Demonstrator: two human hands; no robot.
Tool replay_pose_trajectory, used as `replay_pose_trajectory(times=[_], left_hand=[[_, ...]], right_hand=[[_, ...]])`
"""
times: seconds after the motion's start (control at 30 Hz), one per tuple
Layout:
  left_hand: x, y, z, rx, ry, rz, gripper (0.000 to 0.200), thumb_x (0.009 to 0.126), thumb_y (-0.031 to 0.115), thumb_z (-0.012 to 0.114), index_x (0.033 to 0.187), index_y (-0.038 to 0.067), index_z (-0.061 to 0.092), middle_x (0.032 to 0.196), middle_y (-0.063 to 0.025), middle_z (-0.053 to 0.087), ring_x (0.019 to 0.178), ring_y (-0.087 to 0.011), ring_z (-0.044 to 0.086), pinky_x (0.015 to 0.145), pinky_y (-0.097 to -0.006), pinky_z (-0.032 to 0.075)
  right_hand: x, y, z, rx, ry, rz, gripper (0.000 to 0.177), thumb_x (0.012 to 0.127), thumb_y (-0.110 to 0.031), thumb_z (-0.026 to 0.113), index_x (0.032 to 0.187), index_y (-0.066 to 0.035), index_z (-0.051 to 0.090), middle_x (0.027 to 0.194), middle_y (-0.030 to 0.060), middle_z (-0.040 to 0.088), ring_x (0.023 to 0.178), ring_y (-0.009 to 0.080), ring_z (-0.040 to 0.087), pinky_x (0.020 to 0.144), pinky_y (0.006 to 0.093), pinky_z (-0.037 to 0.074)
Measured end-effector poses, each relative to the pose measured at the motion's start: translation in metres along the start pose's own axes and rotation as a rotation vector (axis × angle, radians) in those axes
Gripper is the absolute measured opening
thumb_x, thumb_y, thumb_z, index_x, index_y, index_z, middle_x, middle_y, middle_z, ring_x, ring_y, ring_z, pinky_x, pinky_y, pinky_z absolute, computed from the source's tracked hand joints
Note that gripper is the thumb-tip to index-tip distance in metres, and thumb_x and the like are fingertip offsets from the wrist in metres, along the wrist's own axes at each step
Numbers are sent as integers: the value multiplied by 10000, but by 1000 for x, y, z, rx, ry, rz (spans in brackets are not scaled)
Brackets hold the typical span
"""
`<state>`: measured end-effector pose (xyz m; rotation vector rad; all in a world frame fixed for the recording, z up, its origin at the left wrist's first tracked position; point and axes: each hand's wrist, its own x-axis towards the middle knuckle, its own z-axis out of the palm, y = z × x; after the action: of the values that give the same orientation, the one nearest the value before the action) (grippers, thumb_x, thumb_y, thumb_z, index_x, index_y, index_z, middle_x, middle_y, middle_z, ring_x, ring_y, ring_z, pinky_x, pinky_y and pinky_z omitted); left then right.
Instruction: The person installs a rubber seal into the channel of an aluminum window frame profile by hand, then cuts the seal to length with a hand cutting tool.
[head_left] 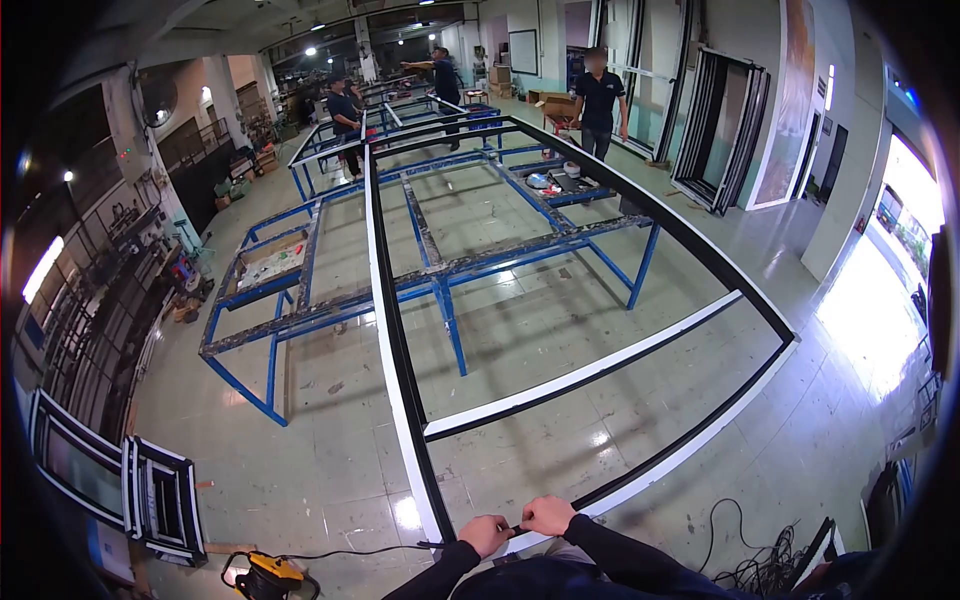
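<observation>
A large black-and-white window frame [385, 300] lies across a blue steel work stand [445, 290], its near corner right in front of me. My left hand [485, 534] and my right hand [549, 515] are both closed at that near corner, pinching a thin black strip or seal between them along the frame's edge. Dark sleeves cover both arms. A crossbar [590, 372] spans the frame partway along.
A yellow power tool [265, 577] with a cable lies on the floor at lower left. Finished frames [150, 490] lean at left, and cables [760, 565] are coiled at right. Three people stand far off by more blue stands [400, 120]. Tall frames [725, 130] lean on the right wall.
</observation>
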<state>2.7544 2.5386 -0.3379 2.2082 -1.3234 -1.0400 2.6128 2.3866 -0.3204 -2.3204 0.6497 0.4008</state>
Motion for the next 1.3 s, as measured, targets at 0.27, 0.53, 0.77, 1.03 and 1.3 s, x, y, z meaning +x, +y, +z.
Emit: replay_pose_trajectory(times=[0.27,0.53,0.77,1.03,1.3], left_hand=[[3,-13,8,18,23,21,295,829,383,682,920,103,702,858,-164,698,859,-342,670,773,-424,520],[17,-16,12,-129,-138,-28,358,847,403,659,1035,103,713,965,-155,717,918,-310,684,833,-383,527],[29,-16,22,-145,-198,-56,381,874,396,650,1060,71,721,942,-160,719,890,-280,686,819,-357,522],[37,-8,25,-153,-205,-42,391,884,406,639,1045,58,723,940,-168,718,884,-285,685,822,-365,520],[48,3,29,-101,-254,-42,447,898,457,600,1074,63,719,1007,-184,711,963,-330,675,877,-397,511]], right_hand=[[13,15,15,8,18,2,318,794,-428,685,912,-138,740,921,119,716,931,335,671,823,453,527],[27,15,-3,-76,-249,24,441,812,-545,652,942,-132,737,902,118,721,944,318,675,841,430,519],[22,27,-23,-139,-335,42,527,799,-638,630,871,-129,744,816,103,713,809,288,681,721,403,518],[22,48,-28,-151,-340,95,576,753,-702,635,849,-145,745,810,95,713,798,272,682,711,401,519],[16,63,-36,-141,-288,128,609,725,-718,646,867,-136,759,853,88,723,841,269,683,721,392,519]])
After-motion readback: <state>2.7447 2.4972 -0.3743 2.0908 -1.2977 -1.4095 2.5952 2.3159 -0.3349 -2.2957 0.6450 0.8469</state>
